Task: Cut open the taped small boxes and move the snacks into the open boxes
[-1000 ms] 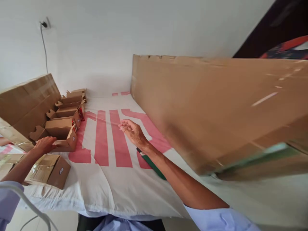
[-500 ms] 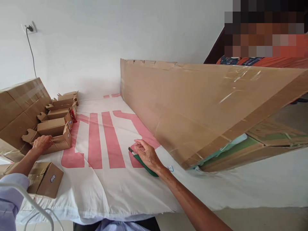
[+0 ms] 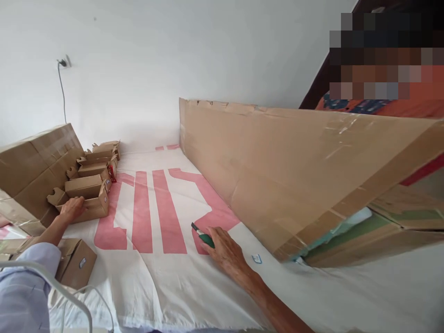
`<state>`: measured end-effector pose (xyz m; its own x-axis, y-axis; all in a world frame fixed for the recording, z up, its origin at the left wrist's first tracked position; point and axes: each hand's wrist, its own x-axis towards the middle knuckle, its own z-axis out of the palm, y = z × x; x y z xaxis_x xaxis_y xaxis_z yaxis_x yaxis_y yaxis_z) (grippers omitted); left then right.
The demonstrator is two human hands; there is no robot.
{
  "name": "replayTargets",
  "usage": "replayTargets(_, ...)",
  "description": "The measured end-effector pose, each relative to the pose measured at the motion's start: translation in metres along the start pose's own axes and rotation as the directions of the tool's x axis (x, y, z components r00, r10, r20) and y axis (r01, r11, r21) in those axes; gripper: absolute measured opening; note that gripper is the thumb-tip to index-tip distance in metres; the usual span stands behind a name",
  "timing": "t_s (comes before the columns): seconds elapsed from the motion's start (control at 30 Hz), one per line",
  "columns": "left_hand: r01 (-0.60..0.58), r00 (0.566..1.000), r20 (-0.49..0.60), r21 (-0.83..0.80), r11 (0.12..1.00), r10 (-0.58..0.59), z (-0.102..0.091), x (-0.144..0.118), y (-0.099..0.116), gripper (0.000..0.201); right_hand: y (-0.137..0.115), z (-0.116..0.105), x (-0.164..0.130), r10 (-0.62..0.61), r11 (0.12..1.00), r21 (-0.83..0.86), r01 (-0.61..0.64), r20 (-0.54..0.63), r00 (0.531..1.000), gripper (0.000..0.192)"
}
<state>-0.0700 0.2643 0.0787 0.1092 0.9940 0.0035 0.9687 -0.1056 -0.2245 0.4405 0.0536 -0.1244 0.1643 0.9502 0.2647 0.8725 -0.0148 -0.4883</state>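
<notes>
My left hand (image 3: 72, 208) is closed over the near wall of an open cardboard box (image 3: 97, 207), fingers hooked inside its rim. My right hand (image 3: 227, 252) covers most of a green-handled utility knife (image 3: 207, 239), its fingers closed round the handle. The knife's dark tip points away and to the left, low over the cloth. The hand hides the rear of the handle. Nearer to me than the open box stands a closed small cardboard box (image 3: 78, 266) with a label, partly behind my left forearm.
Several open small boxes (image 3: 102, 155) run in a row towards the wall, one with red packets (image 3: 111, 173). A large carton (image 3: 41, 162) stands left of them. A long, tall carton (image 3: 270, 171) borders the right. A white cable (image 3: 52, 282) crosses the near left. Another person (image 3: 409, 104) is behind the long carton.
My right hand has shifted back along the knife and closed over its handle. My left hand stays on the box rim. The camera view has tilted slightly up and left.
</notes>
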Motion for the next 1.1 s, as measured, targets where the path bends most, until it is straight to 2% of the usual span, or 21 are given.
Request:
replayTargets(0.23, 0.021, 1.0, 0.009, 0.053, 0.998, -0.021, 0.0, -0.035, -0.002, 0.055, 0.008, 0.011, -0.002, -0.002, 0.999, -0.049, 0.004, 0.038, 0.999, 0.025)
replayTargets(0.57, 0.023, 0.995, -0.095, -0.081, 0.996, -0.031, -0.006, -0.082, -0.011, 0.076, -0.002, 0.019, 0.008, -0.074, 0.997, -0.002, 0.074, -0.032, 0.997, 0.033)
replayTargets(0.67, 0.046, 0.985, -0.161, -0.142, 0.989, -0.068, -0.014, -0.105, -0.019, 0.074, 0.003, 0.027, 0.007, -0.077, 0.997, -0.005, 0.077, -0.063, 0.995, 0.035)
replayTargets(0.77, 0.08, 0.963, -0.236, -0.201, 0.976, -0.127, -0.023, -0.136, -0.032, 0.063, 0.007, 0.031, 0.007, -0.058, 0.998, 0.014, 0.059, -0.049, 0.997, 0.036)
replayTargets(0.83, 0.091, 0.943, -0.286, -0.265, 0.96, -0.169, -0.028, -0.161, -0.04, 0.054, 0.002, 0.025, 0.006, -0.026, 0.998, 0.059, 0.028, -0.043, 0.999, 0.034)
replayTargets(0.9, 0.074, 0.904, -0.354, -0.426, 0.902, -0.241, -0.028, -0.185, -0.046, 0.048, -0.011, 0.012, 0.005, 0.022, 0.982, 0.186, -0.014, -0.04, 0.999, 0.031)
replayTargets(0.97, 0.075, 0.859, -0.385, -0.555, 0.828, -0.336, -0.024, -0.203, -0.047, 0.047, -0.031, -0.005, 0.005, 0.092, 0.898, 0.433, -0.076, -0.017, 0.996, 0.032)
replayTargets(1.03, 0.099, 0.832, -0.388, -0.6, 0.794, -0.397, -0.018, -0.214, -0.038, 0.041, -0.054, -0.021, 0.004, 0.136, 0.709, 0.681, -0.184, 0.124, 0.983, 0.038)
replayTargets(1.1, 0.069, 0.838, -0.371, -0.656, 0.752, -0.401, -0.013, -0.222, -0.016, 0.034, -0.077, -0.036, 0.0, 0.101, 0.481, 0.834, -0.27, 0.253, 0.962, 0.044)
